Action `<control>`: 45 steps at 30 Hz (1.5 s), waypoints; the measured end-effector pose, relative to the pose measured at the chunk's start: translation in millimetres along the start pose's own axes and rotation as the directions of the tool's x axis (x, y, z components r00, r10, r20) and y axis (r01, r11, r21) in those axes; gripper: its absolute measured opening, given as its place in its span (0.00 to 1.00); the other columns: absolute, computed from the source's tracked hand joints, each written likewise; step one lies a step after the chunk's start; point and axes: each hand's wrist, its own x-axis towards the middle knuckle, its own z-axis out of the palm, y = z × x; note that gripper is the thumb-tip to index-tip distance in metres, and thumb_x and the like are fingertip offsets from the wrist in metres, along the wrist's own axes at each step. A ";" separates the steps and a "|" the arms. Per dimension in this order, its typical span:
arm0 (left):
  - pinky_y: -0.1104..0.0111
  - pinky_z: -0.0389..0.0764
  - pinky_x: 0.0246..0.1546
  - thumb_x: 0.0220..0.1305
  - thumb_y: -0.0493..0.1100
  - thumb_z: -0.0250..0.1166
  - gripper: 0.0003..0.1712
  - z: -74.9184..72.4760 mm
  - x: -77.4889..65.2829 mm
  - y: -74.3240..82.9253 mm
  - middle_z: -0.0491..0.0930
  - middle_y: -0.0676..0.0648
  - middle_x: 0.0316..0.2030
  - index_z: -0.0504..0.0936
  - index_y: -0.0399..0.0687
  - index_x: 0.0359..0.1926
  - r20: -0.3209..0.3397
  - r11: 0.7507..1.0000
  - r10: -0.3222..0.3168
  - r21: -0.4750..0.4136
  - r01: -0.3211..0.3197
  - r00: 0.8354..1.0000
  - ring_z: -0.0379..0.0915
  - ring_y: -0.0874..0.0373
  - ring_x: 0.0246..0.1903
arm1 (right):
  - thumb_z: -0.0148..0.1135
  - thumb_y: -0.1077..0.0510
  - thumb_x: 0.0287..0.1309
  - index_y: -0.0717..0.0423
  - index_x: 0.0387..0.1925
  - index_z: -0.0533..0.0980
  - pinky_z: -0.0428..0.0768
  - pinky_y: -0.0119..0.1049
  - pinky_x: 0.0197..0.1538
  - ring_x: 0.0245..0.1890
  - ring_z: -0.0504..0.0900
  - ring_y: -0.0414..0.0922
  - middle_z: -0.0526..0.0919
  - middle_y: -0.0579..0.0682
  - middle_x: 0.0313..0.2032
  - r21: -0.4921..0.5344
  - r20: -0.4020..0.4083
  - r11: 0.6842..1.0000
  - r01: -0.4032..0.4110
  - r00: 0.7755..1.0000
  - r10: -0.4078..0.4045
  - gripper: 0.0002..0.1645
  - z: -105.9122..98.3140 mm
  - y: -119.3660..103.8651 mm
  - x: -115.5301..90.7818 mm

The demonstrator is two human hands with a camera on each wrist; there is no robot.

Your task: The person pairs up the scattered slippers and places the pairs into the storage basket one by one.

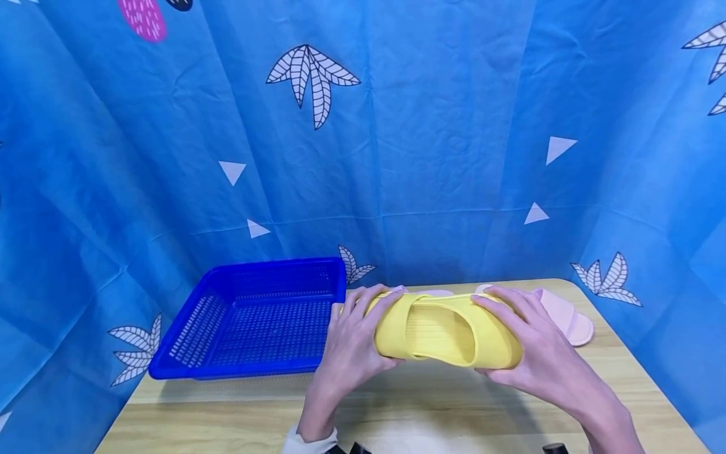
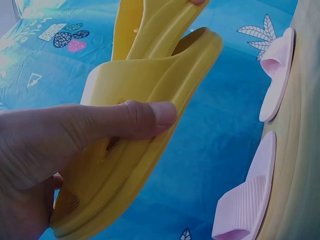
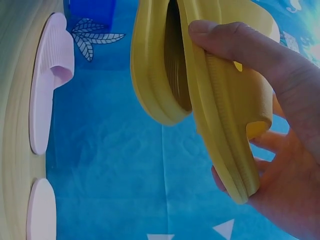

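Note:
A pair of yellow slippers [image 1: 439, 331] is held up above the table, one against the other, their toe and heel ends overlapping. My left hand [image 1: 351, 340] grips the left end, its thumb pressed along the side of one slipper [image 2: 125, 170] in the left wrist view. At the other end, my right hand [image 1: 544, 350] holds the second slipper [image 3: 220, 110], thumb on its sole edge and fingers around the far side. Part of a pink slipper [image 1: 558, 312] shows behind my right hand. The left wrist view has two pink slippers, one [image 2: 242, 200] nearer than the other [image 2: 275, 75].
To the left, a blue plastic basket [image 1: 238, 370] with perforated walls stands on the light wooden table [image 1: 227, 419]. A blue printed curtain [image 1: 431, 126] hangs behind and at both sides. The pink slippers lie along the table's back edge.

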 end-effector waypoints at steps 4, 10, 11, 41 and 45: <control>0.53 0.71 0.47 0.21 0.58 0.90 0.70 0.1 -0.8 0.4 0.73 0.52 0.65 0.69 0.66 0.73 -0.010 1.000 0.008 -0.005 -0.008 1.000 0.66 0.51 0.62 | 0.87 0.48 0.23 0.47 0.69 0.74 0.58 0.74 0.64 0.64 0.69 0.54 0.74 0.51 0.65 -0.008 -0.024 1.000 0.021 0.999 -0.021 0.61 4.4 -2.3 2.0; 0.51 0.72 0.49 0.22 0.59 0.90 0.69 1.1 -0.5 2.4 0.73 0.51 0.65 0.70 0.64 0.73 -0.004 1.000 0.022 0.002 -0.022 1.000 0.67 0.49 0.62 | 0.87 0.48 0.20 0.47 0.68 0.74 0.65 0.37 0.62 0.64 0.70 0.49 0.75 0.49 0.64 -0.066 -0.017 0.997 0.049 0.999 -0.050 0.62 12.1 -5.8 3.5; 0.51 0.72 0.49 0.22 0.59 0.90 0.68 1.3 -0.6 2.3 0.74 0.51 0.65 0.70 0.65 0.73 -0.005 1.000 0.021 -0.001 -0.021 1.000 0.67 0.49 0.62 | 0.87 0.48 0.20 0.47 0.68 0.74 0.64 0.34 0.63 0.63 0.70 0.49 0.75 0.49 0.64 -0.068 -0.018 0.996 0.051 0.998 -0.053 0.62 12.6 -6.0 3.5; 0.40 0.72 0.53 0.23 0.57 0.90 0.66 7.4 -0.1 3.1 0.72 0.56 0.66 0.72 0.63 0.71 0.006 0.997 0.031 -0.068 -0.031 0.999 0.66 0.52 0.63 | 0.88 0.51 0.21 0.48 0.67 0.76 0.58 0.29 0.68 0.66 0.68 0.51 0.75 0.50 0.65 0.009 -0.013 0.999 0.053 0.999 -0.053 0.60 22.6 -6.2 5.0; 0.41 0.73 0.52 0.22 0.56 0.90 0.66 7.8 -0.1 1.9 0.72 0.55 0.66 0.74 0.61 0.70 0.000 0.997 0.035 -0.063 -0.035 0.999 0.67 0.51 0.63 | 0.88 0.51 0.19 0.48 0.67 0.76 0.60 0.32 0.68 0.66 0.69 0.51 0.75 0.50 0.64 -0.003 -0.019 0.998 0.057 0.998 -0.057 0.62 26.6 -5.2 5.2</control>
